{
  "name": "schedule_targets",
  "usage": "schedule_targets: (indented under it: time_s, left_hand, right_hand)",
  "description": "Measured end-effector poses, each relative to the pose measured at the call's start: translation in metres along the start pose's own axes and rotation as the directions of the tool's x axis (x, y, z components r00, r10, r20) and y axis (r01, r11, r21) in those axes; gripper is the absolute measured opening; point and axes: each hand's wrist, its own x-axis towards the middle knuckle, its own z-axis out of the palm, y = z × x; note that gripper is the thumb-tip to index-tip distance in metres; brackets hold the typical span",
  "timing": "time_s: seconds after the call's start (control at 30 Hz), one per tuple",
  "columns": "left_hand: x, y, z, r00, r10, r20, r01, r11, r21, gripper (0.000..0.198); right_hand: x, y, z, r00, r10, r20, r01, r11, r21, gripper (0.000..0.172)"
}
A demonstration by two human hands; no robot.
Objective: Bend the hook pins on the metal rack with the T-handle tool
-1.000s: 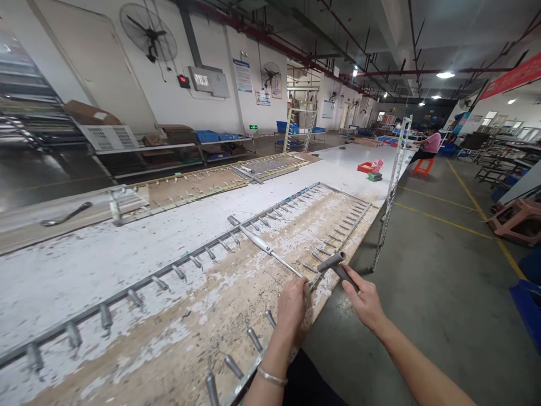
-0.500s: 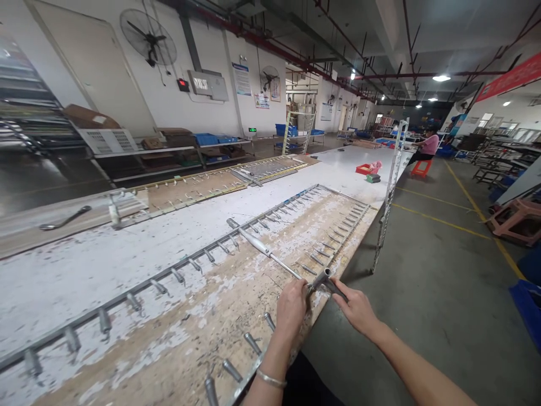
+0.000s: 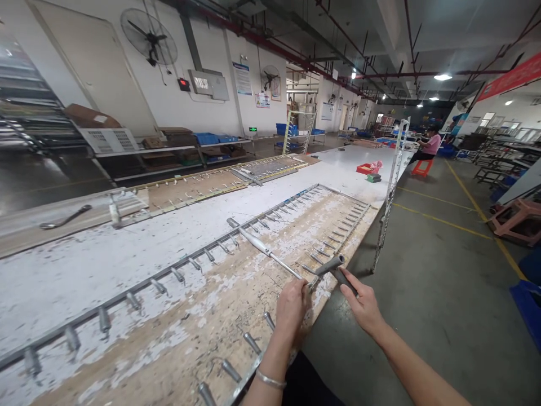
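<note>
My right hand (image 3: pixel 364 307) is closed around the handle of a grey T-shaped tube tool (image 3: pixel 330 265), whose open-ended crosspiece lies over the near rail. My left hand (image 3: pixel 291 307) is closed beside it, at the near end of a thin metal rod (image 3: pixel 284 266); its fingertips are mostly hidden. The rod runs into a pale sleeve (image 3: pixel 255 241), which reaches across to the far rail of a long metal frame (image 3: pixel 146 286). Several small coil springs (image 3: pixel 177 275) hang inward from both rails. My left wrist wears a bangle (image 3: pixel 271 380).
The frame lies on a long, worn white table (image 3: pixel 139 248). An upright metal rack (image 3: pixel 391 194) stands at its right edge. Further off are a red tray (image 3: pixel 367 169) and a seated person in pink (image 3: pixel 431 145). A wrench-like tool (image 3: pixel 65 217) lies at the left.
The T-shaped tool has turned and shifted up and right, its open end now pointing more to the right. My right hand moved slightly right with it; my left hand stayed nearly still.
</note>
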Motion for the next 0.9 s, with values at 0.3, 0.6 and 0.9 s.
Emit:
schedule_targets:
  time_s: [0.3, 0.6, 0.9]
  left_hand:
    - [-0.002, 0.000, -0.002, 0.999, -0.026, -0.038, 0.024, 0.998, -0.059, 0.017]
    - [-0.002, -0.002, 0.000, 0.992, 0.091, -0.083, -0.094, 0.995, -0.033, 0.015]
    - [-0.004, 0.000, -0.003, 0.993, 0.068, -0.099, -0.076, 0.994, -0.074, 0.016]
  right_hand:
    - [0.000, 0.001, -0.008, 0.998, -0.061, 0.019, 0.061, 0.998, -0.002, 0.040]
    - [0.014, -0.014, -0.008, 0.963, -0.251, 0.097, 0.259, 0.962, -0.080, 0.039]
    - [0.010, -0.022, -0.003, 0.968, -0.201, 0.151, 0.208, 0.978, -0.029, 0.036]
